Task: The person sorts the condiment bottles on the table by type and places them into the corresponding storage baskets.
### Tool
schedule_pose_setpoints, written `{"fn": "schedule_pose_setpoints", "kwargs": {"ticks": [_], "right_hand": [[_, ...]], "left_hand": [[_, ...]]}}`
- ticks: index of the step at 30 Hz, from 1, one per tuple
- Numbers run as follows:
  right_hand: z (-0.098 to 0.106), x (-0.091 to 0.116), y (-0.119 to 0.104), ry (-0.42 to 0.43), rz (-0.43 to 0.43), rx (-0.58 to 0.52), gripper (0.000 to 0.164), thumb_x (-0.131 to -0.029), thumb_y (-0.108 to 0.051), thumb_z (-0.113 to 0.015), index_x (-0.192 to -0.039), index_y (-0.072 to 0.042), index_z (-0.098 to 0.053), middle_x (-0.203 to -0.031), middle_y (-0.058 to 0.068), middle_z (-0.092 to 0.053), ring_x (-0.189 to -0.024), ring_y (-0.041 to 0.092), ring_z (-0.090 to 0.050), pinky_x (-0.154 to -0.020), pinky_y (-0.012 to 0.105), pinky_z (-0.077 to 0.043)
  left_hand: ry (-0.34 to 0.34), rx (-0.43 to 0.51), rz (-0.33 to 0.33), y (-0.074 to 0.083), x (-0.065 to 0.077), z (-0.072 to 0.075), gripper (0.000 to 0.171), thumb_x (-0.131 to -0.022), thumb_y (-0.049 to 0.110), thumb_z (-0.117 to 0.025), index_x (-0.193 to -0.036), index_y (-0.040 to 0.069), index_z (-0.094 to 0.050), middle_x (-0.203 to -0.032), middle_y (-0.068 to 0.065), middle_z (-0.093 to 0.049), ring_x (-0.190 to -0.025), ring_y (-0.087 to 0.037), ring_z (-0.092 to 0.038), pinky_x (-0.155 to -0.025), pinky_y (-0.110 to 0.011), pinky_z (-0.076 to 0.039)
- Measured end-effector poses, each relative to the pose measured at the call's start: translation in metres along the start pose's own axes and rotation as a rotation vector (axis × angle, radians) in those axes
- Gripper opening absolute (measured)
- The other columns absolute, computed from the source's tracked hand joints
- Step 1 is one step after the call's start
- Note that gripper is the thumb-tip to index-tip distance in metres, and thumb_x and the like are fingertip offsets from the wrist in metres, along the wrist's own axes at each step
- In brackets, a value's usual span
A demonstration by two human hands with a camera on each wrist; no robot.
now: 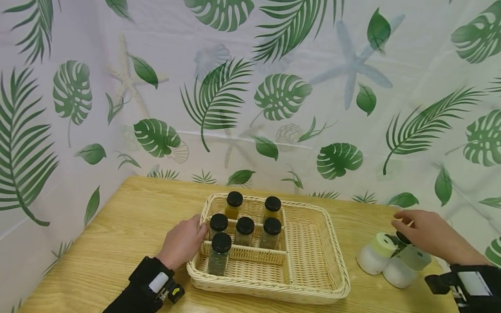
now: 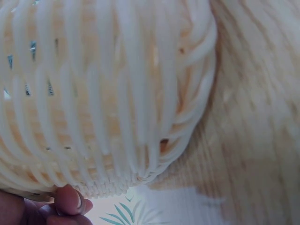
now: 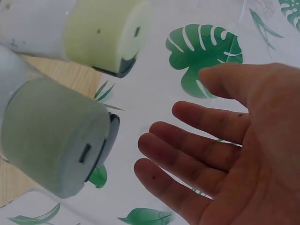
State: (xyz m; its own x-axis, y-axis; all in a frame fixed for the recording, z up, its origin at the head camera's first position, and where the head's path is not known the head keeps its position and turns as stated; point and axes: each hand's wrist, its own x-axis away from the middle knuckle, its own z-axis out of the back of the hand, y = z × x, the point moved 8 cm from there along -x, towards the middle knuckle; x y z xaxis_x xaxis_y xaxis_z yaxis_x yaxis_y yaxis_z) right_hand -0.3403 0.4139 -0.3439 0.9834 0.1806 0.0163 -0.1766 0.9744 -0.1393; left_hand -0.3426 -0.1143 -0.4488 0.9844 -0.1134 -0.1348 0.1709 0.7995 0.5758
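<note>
My left hand (image 1: 184, 241) grips the left rim of a pale woven basket (image 1: 313, 248); in the left wrist view its fingertips (image 2: 68, 201) show at the basket's wall. Several glass spice jars with black lids (image 1: 221, 242) stand upright in the basket's left-hand compartments. To the right of the basket, my right hand (image 1: 434, 228) hovers over two white shakers with pale green lids (image 1: 383, 244). The right wrist view shows its fingers spread, slightly bent and holding nothing, apart from the shaker lids (image 3: 51, 136). A black lid (image 1: 402, 237) is partly hidden beneath that hand.
The basket stands on a wooden table (image 1: 129, 217), its long right compartment holding no jar. Behind and at the left hangs a white cloth (image 1: 235, 148) with green leaf prints. Dark sleeves and wrist-worn devices (image 1: 158, 282) cover both wrists.
</note>
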Motion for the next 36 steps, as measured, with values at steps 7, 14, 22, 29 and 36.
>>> {"fn": "schedule_pose_setpoints", "kwargs": {"ticks": [7, 14, 22, 29, 36], "right_hand": [[-0.007, -0.005, 0.014, -0.018, -0.023, 0.014, 0.045, -0.100, -0.027, -0.060, -0.118, 0.014, -0.063, -0.103, 0.030, -0.067, -0.086, 0.041, -0.066, -0.069, 0.051, -0.055], [-0.018, -0.011, 0.029, -0.058, -0.038, 0.064, 0.043, -0.096, -0.025, -0.063, -0.112, 0.015, -0.064, -0.104, 0.035, -0.065, -0.092, 0.050, -0.063, -0.073, 0.056, -0.053], [-0.032, -0.016, 0.036, -0.108, -0.037, 0.082, 0.042, -0.097, -0.023, -0.062, -0.110, 0.017, -0.064, -0.098, 0.029, -0.068, -0.087, 0.043, -0.066, -0.073, 0.054, -0.054], [-0.039, -0.017, 0.040, -0.151, -0.066, 0.059, 0.044, -0.096, -0.027, -0.064, -0.110, 0.014, -0.065, -0.101, 0.028, -0.069, -0.088, 0.041, -0.067, -0.073, 0.053, -0.054], [-0.047, -0.018, 0.047, -0.201, -0.112, 0.076, 0.048, -0.094, -0.032, -0.066, -0.110, 0.014, -0.064, -0.101, 0.029, -0.068, -0.088, 0.041, -0.066, -0.073, 0.053, -0.054]], "left_hand": [[0.005, 0.000, 0.001, -0.001, -0.001, 0.000, 0.023, -0.106, 0.026, -0.045, -0.092, 0.011, -0.057, -0.061, 0.001, -0.046, -0.050, -0.014, -0.046, -0.048, -0.030, -0.032], [0.007, -0.002, 0.000, -0.002, -0.001, -0.001, 0.024, -0.107, 0.026, -0.044, -0.093, 0.011, -0.058, -0.059, 0.001, -0.045, -0.049, -0.014, -0.045, -0.048, -0.030, -0.032], [0.007, 0.004, 0.006, -0.003, -0.001, 0.000, 0.023, -0.106, 0.026, -0.045, -0.097, 0.011, -0.060, -0.058, 0.001, -0.045, -0.048, -0.014, -0.045, -0.047, -0.030, -0.031], [0.011, 0.003, 0.006, -0.004, -0.001, -0.001, 0.022, -0.106, 0.025, -0.045, -0.096, 0.011, -0.060, -0.058, 0.001, -0.045, -0.048, -0.014, -0.045, -0.048, -0.030, -0.031], [0.005, 0.011, 0.010, -0.004, -0.001, 0.000, 0.023, -0.106, 0.026, -0.045, -0.096, 0.011, -0.059, -0.058, 0.002, -0.045, -0.047, -0.013, -0.044, -0.047, -0.029, -0.031]]}}
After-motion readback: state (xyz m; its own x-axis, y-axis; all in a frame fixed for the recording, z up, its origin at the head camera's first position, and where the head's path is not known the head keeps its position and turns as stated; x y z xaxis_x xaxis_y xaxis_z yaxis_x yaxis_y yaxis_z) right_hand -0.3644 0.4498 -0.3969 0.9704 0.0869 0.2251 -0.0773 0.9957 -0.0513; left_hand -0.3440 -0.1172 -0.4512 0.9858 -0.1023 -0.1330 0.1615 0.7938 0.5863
